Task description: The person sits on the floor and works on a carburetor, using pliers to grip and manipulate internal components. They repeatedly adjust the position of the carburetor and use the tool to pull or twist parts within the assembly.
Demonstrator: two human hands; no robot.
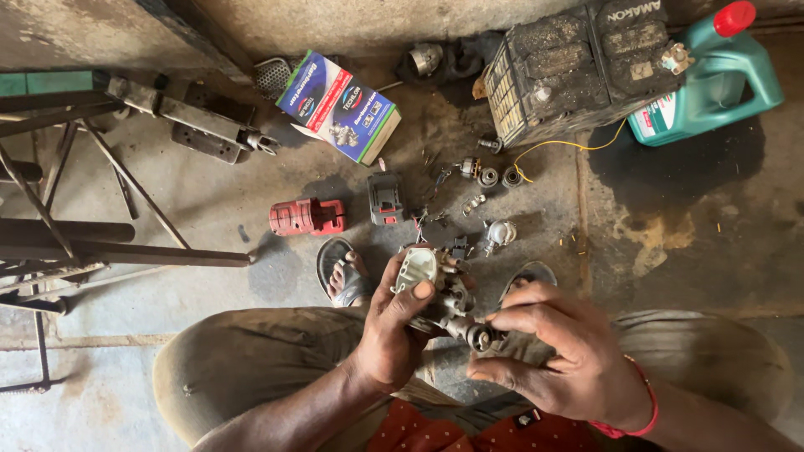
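I hold a small metal carburettor-like part [448,303] with a pale cream cap between my knees. My left hand [392,331] grips its left side, thumb pressed on the cream cap. Closed around the round metal end at its lower right is my right hand [554,351], which wears a red thread at the wrist. On the concrete floor just beyond lie several loose small parts: a round silver piece [500,233], metal rings [488,176] and a small dark block [457,246].
A red power-tool body [306,217] and a dark battery pack [385,197] lie ahead. A blue-and-white box [339,105], a dirty vehicle battery [578,67] with a yellow wire and a green jug [720,75] stand farther off. Metal bars [92,251] fill the left.
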